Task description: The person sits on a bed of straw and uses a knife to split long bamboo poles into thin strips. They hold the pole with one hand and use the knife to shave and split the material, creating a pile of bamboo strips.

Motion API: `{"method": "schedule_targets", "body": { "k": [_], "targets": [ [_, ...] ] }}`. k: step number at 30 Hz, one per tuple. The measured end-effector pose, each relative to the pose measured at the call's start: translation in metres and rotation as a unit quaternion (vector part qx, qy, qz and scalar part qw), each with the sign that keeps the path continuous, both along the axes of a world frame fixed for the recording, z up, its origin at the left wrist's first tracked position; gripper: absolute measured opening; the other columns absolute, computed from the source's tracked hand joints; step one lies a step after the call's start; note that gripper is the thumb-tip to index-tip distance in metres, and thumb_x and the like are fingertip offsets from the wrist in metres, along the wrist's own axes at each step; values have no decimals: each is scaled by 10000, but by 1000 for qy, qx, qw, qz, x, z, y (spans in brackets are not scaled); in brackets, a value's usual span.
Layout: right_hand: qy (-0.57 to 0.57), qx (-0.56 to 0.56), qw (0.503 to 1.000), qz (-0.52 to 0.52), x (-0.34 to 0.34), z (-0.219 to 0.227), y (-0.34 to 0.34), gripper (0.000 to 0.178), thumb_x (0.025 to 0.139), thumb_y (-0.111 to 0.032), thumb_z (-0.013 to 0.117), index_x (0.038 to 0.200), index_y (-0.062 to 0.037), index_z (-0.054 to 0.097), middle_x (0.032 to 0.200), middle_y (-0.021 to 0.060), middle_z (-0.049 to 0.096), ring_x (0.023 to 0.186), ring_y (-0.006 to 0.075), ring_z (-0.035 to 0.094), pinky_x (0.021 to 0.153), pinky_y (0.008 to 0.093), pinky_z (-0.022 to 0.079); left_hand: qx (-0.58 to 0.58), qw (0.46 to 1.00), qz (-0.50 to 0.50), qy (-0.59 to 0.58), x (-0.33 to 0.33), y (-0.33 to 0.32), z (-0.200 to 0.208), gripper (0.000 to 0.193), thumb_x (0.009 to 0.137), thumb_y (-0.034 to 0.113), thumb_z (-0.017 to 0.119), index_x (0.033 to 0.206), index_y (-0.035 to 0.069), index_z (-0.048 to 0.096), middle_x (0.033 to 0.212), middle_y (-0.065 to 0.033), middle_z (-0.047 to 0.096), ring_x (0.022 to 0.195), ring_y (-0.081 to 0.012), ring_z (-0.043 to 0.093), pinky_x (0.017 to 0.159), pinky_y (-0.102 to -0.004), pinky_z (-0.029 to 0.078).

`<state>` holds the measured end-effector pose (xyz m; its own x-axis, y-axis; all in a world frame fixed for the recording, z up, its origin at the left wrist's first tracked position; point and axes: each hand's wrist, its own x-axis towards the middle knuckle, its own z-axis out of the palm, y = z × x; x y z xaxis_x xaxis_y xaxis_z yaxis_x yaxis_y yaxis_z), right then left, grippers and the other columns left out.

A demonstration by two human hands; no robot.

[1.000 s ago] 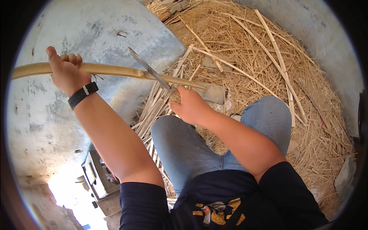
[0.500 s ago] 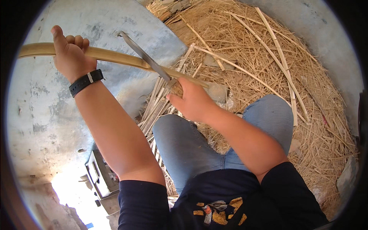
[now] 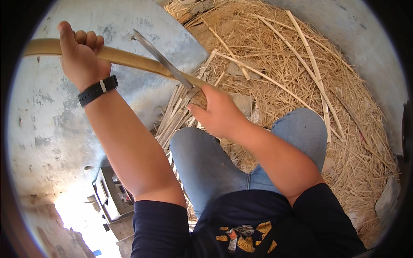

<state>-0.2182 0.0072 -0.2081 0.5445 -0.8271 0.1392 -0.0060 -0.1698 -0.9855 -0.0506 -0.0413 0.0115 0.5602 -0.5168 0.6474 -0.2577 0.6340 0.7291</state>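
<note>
A long, slightly curved bamboo strip [image 3: 133,60] runs from the far left down toward my right hand. My left hand [image 3: 84,56] is wrapped round it near its left part, thumb pointing up; a black watch sits on that wrist. My right hand [image 3: 217,107] grips the wooden handle of a billhook knife [image 3: 161,59]. The narrow metal blade crosses the strip at a slant, its hooked tip up and to the left. Blade and strip appear to touch where they cross. The strip's right end is hidden behind my right hand.
Straw-like shavings [image 3: 275,56] cover the floor, with several long pale strips [image 3: 310,56] on top. A bundle of thin strips [image 3: 172,107] lies left of my knees. A worn blue-grey wall [image 3: 56,116] stands at left; a boxy object [image 3: 114,198] is at lower left.
My left hand and its end of the strip have risen slightly. The knife has shifted only a little, and both grips stay the same.
</note>
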Motion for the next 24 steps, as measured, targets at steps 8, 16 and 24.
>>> {"method": "schedule_targets", "body": {
  "k": [8, 16, 24],
  "targets": [
    [186, 99, 977, -17, 16, -59, -7, 375, 917, -236, 625, 1131, 56, 528, 909, 288, 677, 912, 430, 684, 807, 485, 533, 10, 997, 69, 35, 27, -6, -4, 442, 927, 373, 719, 747, 98, 423, 630, 21, 355, 536, -113, 319, 515, -293, 298],
    [92, 29, 995, 3, 29, -34, 5, 515, 918, -227, 641, 1299, 80, 480, 768, 214, 658, 679, 347, 654, 666, 438, 507, 4, 999, -14, 32, 35, 14, -4, 414, 939, 372, 701, 803, 128, 395, 620, 34, 258, 545, -111, 224, 528, -281, 234],
    [114, 36, 990, 71, 21, -11, 7, 439, 915, -221, 618, 1207, 87, 504, 984, 277, 679, 939, 403, 687, 827, 487, 541, 1, 996, -79, 36, 88, 38, -11, 475, 864, 487, 748, 745, 145, 441, 586, 41, 267, 534, -115, 228, 532, -278, 234]
  ]
}}
